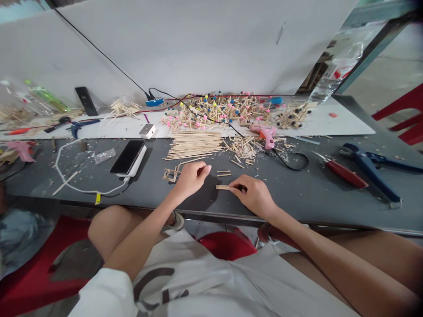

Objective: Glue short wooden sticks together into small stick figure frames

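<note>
My right hand pinches the right end of a few short wooden sticks lying side by side, close to the tabletop. Just beyond them, two more short sticks rest on the grey table. My left hand hovers to the left, thumb and fingers pressed together; what it holds, if anything, is too small to make out. Beside it is a small frame of glued sticks, partly hidden by that hand. A bundle of long wooden sticks lies behind, with a heap of short stick pieces to its right.
Behind is a large pile of stick pieces with coloured ball tips. A pink glue gun lies at its front. To the right are a red-handled knife and a blue cutter. A phone and white cable are left.
</note>
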Available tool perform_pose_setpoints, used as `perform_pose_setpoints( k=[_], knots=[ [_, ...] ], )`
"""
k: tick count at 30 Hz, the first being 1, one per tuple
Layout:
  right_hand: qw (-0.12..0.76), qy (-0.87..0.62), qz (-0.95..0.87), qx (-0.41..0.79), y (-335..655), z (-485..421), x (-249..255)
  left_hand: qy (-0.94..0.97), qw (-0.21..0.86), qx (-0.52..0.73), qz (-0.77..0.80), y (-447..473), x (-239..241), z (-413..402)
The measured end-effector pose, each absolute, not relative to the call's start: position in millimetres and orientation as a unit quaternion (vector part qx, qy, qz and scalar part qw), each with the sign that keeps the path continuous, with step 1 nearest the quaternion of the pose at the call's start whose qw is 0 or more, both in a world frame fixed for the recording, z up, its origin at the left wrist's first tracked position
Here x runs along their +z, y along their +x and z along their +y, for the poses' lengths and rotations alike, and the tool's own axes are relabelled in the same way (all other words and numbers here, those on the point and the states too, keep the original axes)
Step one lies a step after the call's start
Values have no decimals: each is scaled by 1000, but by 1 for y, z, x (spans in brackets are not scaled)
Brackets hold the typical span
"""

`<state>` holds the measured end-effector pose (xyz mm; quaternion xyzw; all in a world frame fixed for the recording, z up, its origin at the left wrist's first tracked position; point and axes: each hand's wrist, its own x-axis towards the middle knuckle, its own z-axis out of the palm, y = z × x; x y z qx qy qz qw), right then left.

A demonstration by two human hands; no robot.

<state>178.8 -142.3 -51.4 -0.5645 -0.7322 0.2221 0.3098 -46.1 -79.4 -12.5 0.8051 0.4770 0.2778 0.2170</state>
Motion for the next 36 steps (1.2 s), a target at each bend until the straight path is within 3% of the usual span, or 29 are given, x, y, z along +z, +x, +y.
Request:
perform_pose_setpoints(
  k=[11, 17, 22, 27, 36],
  knots=[
    [314, -565, -729, 225, 178, -142, -51, 783, 189, 211, 554, -40, -22, -73],
    [310, -567, -730, 223, 178, -142, -53, 801, 371, 325, 340, -27, -8, -76],
    [308, -566, -730, 225, 179, -142, -53, 816, 276, 312, 401, -36, -12, -80],
    [310, -569, -729, 220, 179, -142, -52, 870, 228, 199, 389, -39, -24, -88],
    [290, -580, -725, 233, 179, -138, -49, 882, 186, 168, 400, -32, -26, -95]
  ],
)
